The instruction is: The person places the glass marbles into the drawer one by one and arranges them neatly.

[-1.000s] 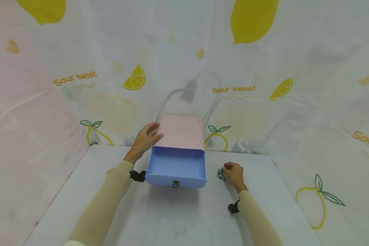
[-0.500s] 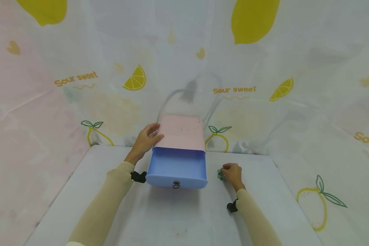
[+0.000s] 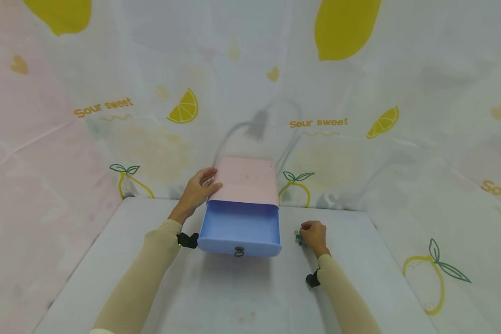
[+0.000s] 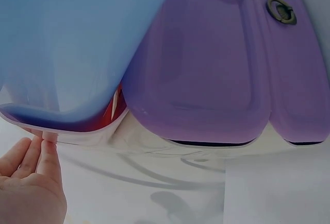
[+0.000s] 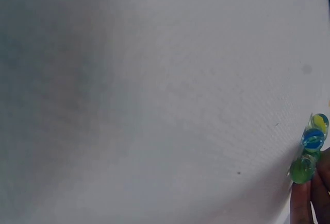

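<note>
A small chest of drawers with a pink top (image 3: 246, 181) stands against the back wall, its blue drawer (image 3: 240, 222) pulled out toward me. No contents show on the drawer's floor in the head view. My left hand (image 3: 195, 192) steadies the chest at its left edge, thumb lying on the pink top. Straight fingers (image 4: 49, 162) touch the casing in the left wrist view. To the right of the drawer, a small clump of green, blue and yellow glass marbles (image 3: 298, 237) is at the table. My right hand (image 3: 315, 235) pinches at the marbles (image 5: 304, 167), which have a clear edge alongside them.
Two purple drawers (image 4: 201, 64) with ring pulls (image 4: 282, 11) are closed beside the blue one. Something red (image 4: 114, 105) shows in the casing gap. A white table (image 3: 250, 297) spreads below, with a lemon-printed cloth (image 3: 338, 93) hanging behind.
My right hand has shifted slightly to the left over the marbles, and its wrist has turned a little. The left hand, chest and drawer have stayed as they were.
</note>
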Motion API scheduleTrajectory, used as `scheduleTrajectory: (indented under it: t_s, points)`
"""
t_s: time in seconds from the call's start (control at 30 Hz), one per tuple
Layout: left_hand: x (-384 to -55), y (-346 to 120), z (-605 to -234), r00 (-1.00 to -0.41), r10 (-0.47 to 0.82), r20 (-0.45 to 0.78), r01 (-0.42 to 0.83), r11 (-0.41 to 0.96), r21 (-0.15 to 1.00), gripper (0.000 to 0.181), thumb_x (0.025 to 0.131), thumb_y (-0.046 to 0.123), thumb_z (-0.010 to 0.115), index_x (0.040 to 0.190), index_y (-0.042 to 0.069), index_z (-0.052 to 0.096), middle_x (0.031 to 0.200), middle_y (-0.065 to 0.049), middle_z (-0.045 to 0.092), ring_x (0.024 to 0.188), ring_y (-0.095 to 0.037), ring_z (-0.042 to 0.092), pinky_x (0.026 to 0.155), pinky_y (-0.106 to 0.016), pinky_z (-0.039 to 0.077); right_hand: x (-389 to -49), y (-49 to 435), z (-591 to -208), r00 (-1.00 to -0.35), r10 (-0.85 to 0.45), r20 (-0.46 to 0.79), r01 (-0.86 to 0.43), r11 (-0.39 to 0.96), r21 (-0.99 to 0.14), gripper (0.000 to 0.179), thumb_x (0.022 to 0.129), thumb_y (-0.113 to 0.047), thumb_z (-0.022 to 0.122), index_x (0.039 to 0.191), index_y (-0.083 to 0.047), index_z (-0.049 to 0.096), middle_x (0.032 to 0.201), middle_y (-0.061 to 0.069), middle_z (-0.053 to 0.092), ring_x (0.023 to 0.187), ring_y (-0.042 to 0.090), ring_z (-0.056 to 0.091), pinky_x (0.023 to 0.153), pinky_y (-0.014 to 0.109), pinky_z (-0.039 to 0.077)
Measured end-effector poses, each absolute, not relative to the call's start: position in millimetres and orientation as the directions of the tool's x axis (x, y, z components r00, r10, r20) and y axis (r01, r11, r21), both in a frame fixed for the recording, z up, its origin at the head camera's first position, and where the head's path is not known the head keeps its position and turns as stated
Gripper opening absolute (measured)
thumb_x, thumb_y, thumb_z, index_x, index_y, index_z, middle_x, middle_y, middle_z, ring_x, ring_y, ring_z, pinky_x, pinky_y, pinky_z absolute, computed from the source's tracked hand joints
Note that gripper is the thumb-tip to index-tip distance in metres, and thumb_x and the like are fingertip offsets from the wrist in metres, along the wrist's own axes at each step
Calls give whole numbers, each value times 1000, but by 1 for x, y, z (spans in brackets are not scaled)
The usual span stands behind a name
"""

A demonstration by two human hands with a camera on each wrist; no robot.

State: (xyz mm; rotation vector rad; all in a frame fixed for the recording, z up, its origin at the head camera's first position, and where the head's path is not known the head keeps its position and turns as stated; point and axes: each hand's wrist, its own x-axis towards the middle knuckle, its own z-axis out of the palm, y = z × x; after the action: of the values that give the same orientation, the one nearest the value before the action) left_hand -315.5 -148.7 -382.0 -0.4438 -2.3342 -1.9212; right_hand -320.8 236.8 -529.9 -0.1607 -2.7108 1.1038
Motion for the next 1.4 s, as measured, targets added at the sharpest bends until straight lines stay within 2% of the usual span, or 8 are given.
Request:
scheduleTrajectory:
  t_s: [0.43,0.77,0.9,1.13,1.4]
  points:
    - [-313,-148,-381,-952,166,259,287,176,942,65,93,9,65,146,-9,31,151,-25,34,141,-36,30,116,-44,26,-319,239,-536,-954,198,227,-19,711,-703,18,79,0,68,95,7,73,90,19,72,87,33,67,79,46,55]
    - [-314,-149,-385,-953,156,260,287,189,939,65,93,10,66,146,-8,32,151,-24,35,141,-36,31,116,-44,27,-315,235,-526,-924,185,336,-122,689,-715,18,80,0,73,97,5,74,90,17,72,83,30,69,74,44,58]
    - [-314,-149,-385,-952,158,262,289,190,938,65,93,10,66,146,-8,32,151,-24,35,141,-36,32,115,-44,28,-311,232,-515,-912,195,359,-152,655,-741,18,79,-1,74,97,3,75,91,16,73,84,29,70,72,40,60]
    - [-314,-150,-383,-951,164,262,289,173,941,65,93,10,66,146,-8,32,151,-24,35,141,-36,30,116,-44,27,-308,225,-498,-885,182,430,-253,586,-770,17,78,0,76,95,1,76,90,14,74,82,29,72,62,20,57]
    - [-313,-149,-381,-952,165,257,284,171,943,66,93,10,66,146,-8,31,151,-24,34,141,-36,30,116,-44,27,-302,210,-474,-848,148,509,-394,466,-792,17,76,7,76,93,4,75,92,17,73,80,31,72,66,17,57]
